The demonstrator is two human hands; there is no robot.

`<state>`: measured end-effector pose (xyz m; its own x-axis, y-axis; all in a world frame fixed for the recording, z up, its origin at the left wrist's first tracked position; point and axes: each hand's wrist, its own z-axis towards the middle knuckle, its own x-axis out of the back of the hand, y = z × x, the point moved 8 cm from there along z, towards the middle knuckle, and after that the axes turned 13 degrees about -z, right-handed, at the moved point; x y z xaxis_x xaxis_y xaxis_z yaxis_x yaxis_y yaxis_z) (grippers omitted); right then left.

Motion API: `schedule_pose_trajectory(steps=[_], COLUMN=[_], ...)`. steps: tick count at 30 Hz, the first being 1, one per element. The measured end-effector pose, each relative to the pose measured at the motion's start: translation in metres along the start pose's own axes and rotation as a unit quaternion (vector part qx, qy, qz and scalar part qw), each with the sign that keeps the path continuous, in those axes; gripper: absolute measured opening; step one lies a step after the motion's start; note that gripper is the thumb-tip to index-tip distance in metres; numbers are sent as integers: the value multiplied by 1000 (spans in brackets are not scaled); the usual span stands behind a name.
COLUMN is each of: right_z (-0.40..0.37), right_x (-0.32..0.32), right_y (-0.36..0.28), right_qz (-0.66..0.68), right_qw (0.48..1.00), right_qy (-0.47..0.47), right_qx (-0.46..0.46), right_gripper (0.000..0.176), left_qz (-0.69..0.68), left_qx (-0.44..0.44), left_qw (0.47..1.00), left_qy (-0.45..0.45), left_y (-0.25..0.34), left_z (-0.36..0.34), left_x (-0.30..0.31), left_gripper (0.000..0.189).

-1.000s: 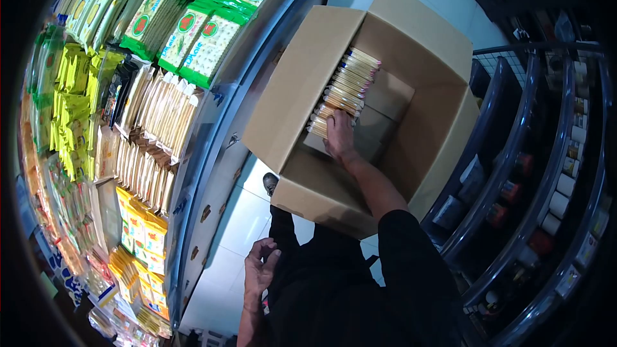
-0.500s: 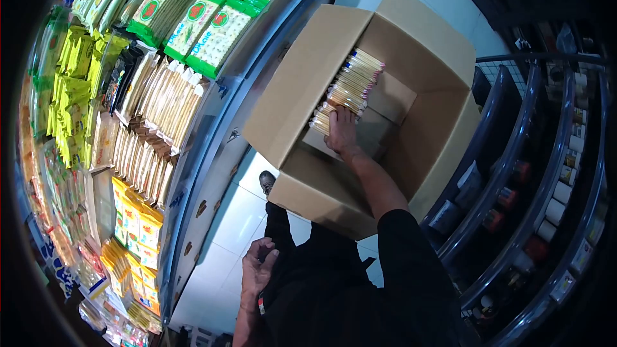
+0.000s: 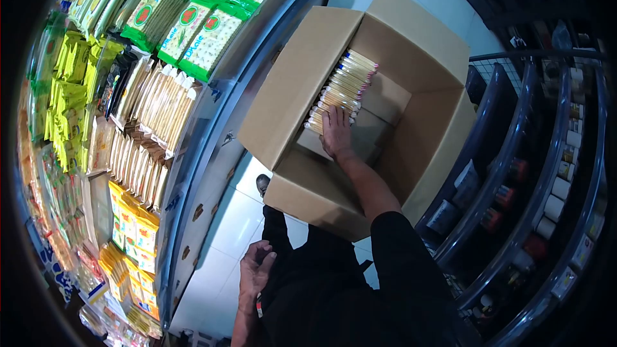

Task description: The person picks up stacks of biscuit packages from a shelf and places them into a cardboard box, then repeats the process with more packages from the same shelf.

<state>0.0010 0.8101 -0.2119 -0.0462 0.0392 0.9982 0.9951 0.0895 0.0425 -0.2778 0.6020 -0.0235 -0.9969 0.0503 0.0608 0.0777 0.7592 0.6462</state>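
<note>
My right hand (image 3: 336, 133) reaches down into an open cardboard box (image 3: 360, 202). Its spread fingers lie on the near end of a row of thin, pale packets (image 3: 348, 83) in clear wrapping, stacked on edge along the box's left wall. My palm hides some of the packets there, and the fingertips are hard to make out. Low in front of my body, outside the box, is my left hand (image 3: 256, 268). Its fingers are loosely curled, with the thumb apart and nothing visible in them.
Shelves at left carry green-and-white packets (image 3: 212, 35), yellow-green packets (image 3: 69, 93), pale packets (image 3: 164, 106) and yellow-orange packets (image 3: 134, 222). Dark curved shelves (image 3: 491, 186) with jars and bags stand close on the right. Flat cardboard (image 3: 379, 99) lies inside the box.
The view has shifted slightly, so the box and shelves sit a little further left. My right hand's fingers look more stretched out on the packets. My left hand stays much the same.
</note>
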Motion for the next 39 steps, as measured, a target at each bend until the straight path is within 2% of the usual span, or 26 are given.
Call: schedule_pose_trajectory(steps=[2,4,6,7,9,10,12,14,17,18,19,20,21,23,24,26,27,29,30,31,32,33,34,36,37,39], right_z=[3,3,0,-2,-4,-4,-2,-1,-1,-2,-2,-2,-1,-1,0,0,2,13,18,25,27,26,35,46,52,70], right_x=[7,16,15,14,19,20,11,-1,-9,-7,-6,-7,-9,-7,0,2,1,-8,-9,-10,-14,-19,-20,-14,-16,-12], right_y=[4,4,8,7,6,6,8,11,14,14,13,14,14,18,19,26,31,47,58,66,91,115,125,143,153,153], right_qz=[-2,37,24,14,8,2,-7,-14,-17,4,24,17,21,110,111,166,165,348,389,390,392,388,389,231,231,167], right_qw=[1000,998,998,998,998,998,999,1000,1000,1000,1000,1000,1000,993,993,986,986,934,915,915,896,868,868,931,932,969], right_qy=[8,-53,-50,-48,-50,-56,-39,-21,-6,-3,-1,14,8,21,19,-5,-9,-22,-21,-25,-11,5,7,18,19,7], right_qx=[-11,20,31,47,39,34,20,7,7,4,1,-7,-13,-28,-30,-26,-25,-73,-102,-102,-207,-309,-307,-281,-281,-180], right_gripper=[73,74,78,82,82,82,81,80,75,63,51,52,55,61,61,62,62,60,52,52,55,58,58,75,75,99], left_qz=[0,3,27,29,17,20,-50,-95,-170,-214,-182,-204,-226,-231,-229,-375,-376,-408,-375,-375,-328,-300,-272,-282,-292,-302], left_qx=[-4,-5,-66,-69,-129,-130,-140,-123,31,92,115,127,166,245,248,221,224,207,203,205,215,212,211,231,251,260], left_qw=[1000,1000,996,996,984,983,970,964,978,969,976,971,960,940,940,900,898,887,903,903,913,921,927,920,913,910], left_qy=[-2,-9,-55,-58,-124,-127,-192,-214,-120,-83,-35,-7,-11,46,47,32,33,62,48,51,114,131,149,143,137,110], left_y=[4,14,41,49,73,81,103,106,79,66,51,30,27,14,3,-5,-9,-11,-10,-19,-46,-50,-54,-43,-38,-38], left_z=[1,2,6,10,17,24,38,67,139,164,189,218,230,256,275,306,313,325,324,330,342,344,345,335,330,333], left_x=[-3,-11,-32,-41,-71,-85,-124,-158,-190,-199,-200,-201,-206,-210,-212,-227,-231,-230,-229,-229,-219,-216,-213,-214,-216,-216], left_gripper=[29,30,30,30,36,36,51,64,68,71,78,78,68,56,56,42,42,30,35,35,40,38,37,40,43,48])
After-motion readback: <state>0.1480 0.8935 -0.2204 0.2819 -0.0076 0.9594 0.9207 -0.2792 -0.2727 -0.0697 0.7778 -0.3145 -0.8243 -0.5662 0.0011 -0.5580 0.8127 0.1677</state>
